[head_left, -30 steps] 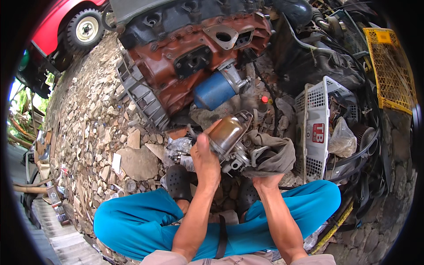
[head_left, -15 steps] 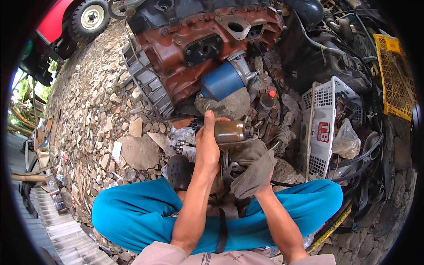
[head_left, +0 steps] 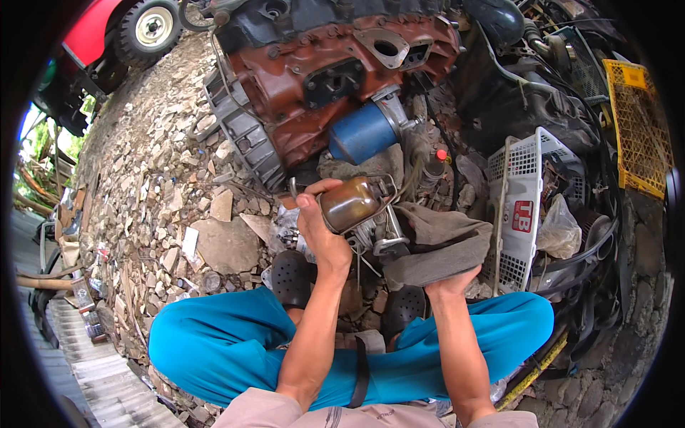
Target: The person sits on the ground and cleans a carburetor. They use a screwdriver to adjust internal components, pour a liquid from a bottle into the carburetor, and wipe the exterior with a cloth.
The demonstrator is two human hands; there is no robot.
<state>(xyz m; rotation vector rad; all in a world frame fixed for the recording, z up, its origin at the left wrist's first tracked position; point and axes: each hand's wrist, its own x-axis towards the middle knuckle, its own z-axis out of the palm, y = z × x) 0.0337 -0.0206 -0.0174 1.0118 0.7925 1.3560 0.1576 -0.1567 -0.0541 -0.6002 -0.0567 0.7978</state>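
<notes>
My left hand (head_left: 321,235) grips a metal filter assembly (head_left: 385,232) with an amber glass bowl (head_left: 346,203) lying sideways in a wire bail, fingers curled behind its left end, thumb pointing up. Just right of it, my right hand (head_left: 446,285) holds a crumpled grey cloth (head_left: 446,250), which hides most of its fingers and lies against the metal body. Beyond my hands, a blue cylindrical filter (head_left: 360,135) is mounted on a rusty-red engine block (head_left: 282,68). Between that and the white crate stands a small bottle with a red cap (head_left: 441,155).
A white plastic crate (head_left: 503,253) holding parts and bags stands at the right, near a yellow crate (head_left: 635,128) and hoses. Rubble (head_left: 143,214) covers the left ground, beside corrugated sheets (head_left: 93,364). A red vehicle's wheel (head_left: 151,28) is at the top left. My bent legs frame the lower area.
Over the last second the glass bowl has shifted about with my left hand, now slightly left and higher than half a second ago. The right hand and cloth have moved up and rightward since then.
</notes>
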